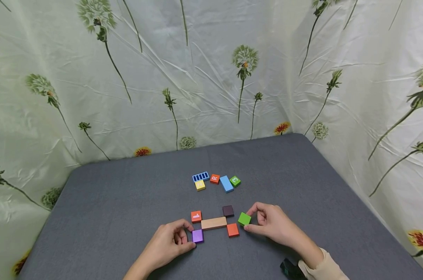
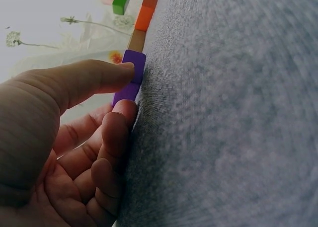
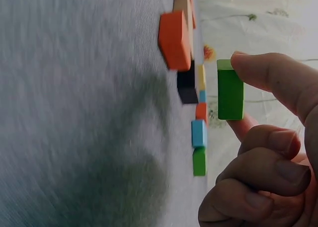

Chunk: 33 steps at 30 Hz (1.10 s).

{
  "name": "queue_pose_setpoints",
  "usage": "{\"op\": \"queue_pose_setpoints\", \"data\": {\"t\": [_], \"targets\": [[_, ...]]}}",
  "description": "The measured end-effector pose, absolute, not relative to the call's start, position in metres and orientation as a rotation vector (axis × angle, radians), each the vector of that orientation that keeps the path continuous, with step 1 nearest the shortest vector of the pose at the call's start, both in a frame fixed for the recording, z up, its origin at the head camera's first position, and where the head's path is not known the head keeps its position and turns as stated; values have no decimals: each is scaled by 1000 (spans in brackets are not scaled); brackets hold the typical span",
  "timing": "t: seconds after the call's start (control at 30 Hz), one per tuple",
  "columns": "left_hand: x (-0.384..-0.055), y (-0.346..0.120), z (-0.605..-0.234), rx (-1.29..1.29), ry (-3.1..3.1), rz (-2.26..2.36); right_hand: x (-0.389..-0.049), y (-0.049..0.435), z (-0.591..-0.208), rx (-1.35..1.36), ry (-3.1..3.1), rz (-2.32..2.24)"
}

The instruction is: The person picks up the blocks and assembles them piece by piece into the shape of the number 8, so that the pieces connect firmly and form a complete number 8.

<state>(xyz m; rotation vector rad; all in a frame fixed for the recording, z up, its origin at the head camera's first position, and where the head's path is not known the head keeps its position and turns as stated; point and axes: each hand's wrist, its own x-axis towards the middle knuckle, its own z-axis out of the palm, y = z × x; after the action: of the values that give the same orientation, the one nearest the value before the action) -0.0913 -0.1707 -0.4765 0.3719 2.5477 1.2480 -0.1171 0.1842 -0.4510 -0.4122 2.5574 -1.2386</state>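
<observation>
My left hand [image 1: 167,242] pinches a purple block [image 1: 198,236] between thumb and forefinger, down on the grey table. A green block [image 3: 231,94] is held by my right hand [image 1: 272,222], thumb on one side and forefinger on the other; the right wrist view shows it raised off the cloth. Between the hands lies a tan plank [image 1: 214,223]. Around its ends sit an orange block with a white mark [image 1: 196,216], a dark block [image 1: 228,211], and a plain orange block [image 1: 233,230]. The purple block is by the plank's near left corner.
Farther back are a blue barred block [image 1: 200,177], a yellow block [image 1: 200,185], a red letter block [image 1: 215,179], a light blue block [image 1: 227,184] and a green marked block [image 1: 235,181]. A black object [image 1: 291,269] is by the right sleeve. Flower-printed cloth [image 1: 211,77] hangs behind.
</observation>
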Motion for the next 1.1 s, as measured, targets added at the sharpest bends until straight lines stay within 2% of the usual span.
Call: {"op": "queue_pose_setpoints", "data": {"t": [0.47, 1.1], "targets": [[-91, -171, -476, 367, 2535, 1257, -86, 167, -449, -504, 2461, -1317], [-91, -171, -477, 370, 2543, 1261, -74, 159, -462, -488, 2389, -1282]]}}
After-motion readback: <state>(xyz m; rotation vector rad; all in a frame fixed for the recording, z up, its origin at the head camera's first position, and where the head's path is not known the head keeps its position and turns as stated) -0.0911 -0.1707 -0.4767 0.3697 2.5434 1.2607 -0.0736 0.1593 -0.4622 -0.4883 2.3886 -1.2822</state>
